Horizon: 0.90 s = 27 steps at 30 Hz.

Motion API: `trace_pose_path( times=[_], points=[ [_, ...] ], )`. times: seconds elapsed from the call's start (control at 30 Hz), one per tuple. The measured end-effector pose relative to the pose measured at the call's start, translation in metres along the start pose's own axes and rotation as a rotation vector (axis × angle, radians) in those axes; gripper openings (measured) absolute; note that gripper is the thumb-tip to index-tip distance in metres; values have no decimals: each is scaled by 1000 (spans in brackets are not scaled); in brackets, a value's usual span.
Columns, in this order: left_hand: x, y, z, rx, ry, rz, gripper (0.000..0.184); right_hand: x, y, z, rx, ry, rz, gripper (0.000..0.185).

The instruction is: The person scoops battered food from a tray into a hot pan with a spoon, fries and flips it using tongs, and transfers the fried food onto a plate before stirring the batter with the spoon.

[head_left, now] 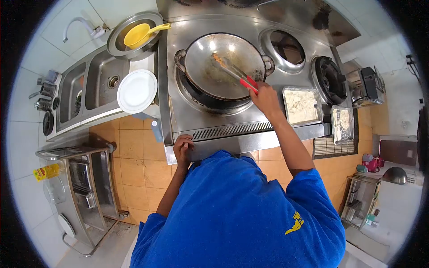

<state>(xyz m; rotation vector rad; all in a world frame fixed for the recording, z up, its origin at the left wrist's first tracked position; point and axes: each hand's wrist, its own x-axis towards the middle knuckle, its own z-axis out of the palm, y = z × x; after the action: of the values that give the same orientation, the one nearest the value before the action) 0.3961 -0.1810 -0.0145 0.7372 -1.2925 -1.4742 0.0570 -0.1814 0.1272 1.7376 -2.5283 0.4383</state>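
Observation:
My right hand (267, 99) is closed around the red handle of a pair of metal tongs (239, 73), which reach into a large wok (196, 58) on the stove. At the tongs' tips, inside the wok, lies a small orange piece (217, 59); whether the tips grip it is too small to tell. Some oil shows in the bottom of the wok. My left hand (183, 148) rests on the front edge of the stove, its fingers bent over the metal, partly hidden.
Right of the wok stand a tray of pale, coated food (300, 106) and a second tray (341, 125). A black burner (330, 79) sits behind them. To the left are a white plate (137, 91), a steel basin (115, 41) with a yellow ladle (137, 35), and sinks (99, 89).

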Motion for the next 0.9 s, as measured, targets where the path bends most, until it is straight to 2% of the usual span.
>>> trace_pose_path(
  times=[0.17, 0.27, 0.37, 0.47, 0.6, 0.63, 0.8, 0.9],
  points=[
    [1, 6, 0, 16, -3, -21, 39, -5, 11, 9, 138, 21, -22, 35],
    [3, 9, -1, 41, -27, -12, 38, -5, 29, 12, 281, -50, 122, 35],
    [3, 11, 1, 47, -21, 2, 37, -7, 48, 8, 960, -408, 576, 36],
    [3, 11, 3, 61, -8, 32, 38, -18, 47, -11, 1331, -473, 703, 38],
    [1, 8, 3, 6, 14, 5, 38, -30, 52, -25, 1642, -607, 801, 41],
    [2, 9, 2, 55, -1, 58, 38, -34, 54, -25, 1700, -614, 794, 42],
    [0, 11, 3, -3, 19, 9, 34, -49, 62, -19, 1973, -673, 805, 45],
    [-1, 7, 3, -30, 33, 6, 32, -57, 65, -10, 2009, -673, 844, 47]
  ],
)
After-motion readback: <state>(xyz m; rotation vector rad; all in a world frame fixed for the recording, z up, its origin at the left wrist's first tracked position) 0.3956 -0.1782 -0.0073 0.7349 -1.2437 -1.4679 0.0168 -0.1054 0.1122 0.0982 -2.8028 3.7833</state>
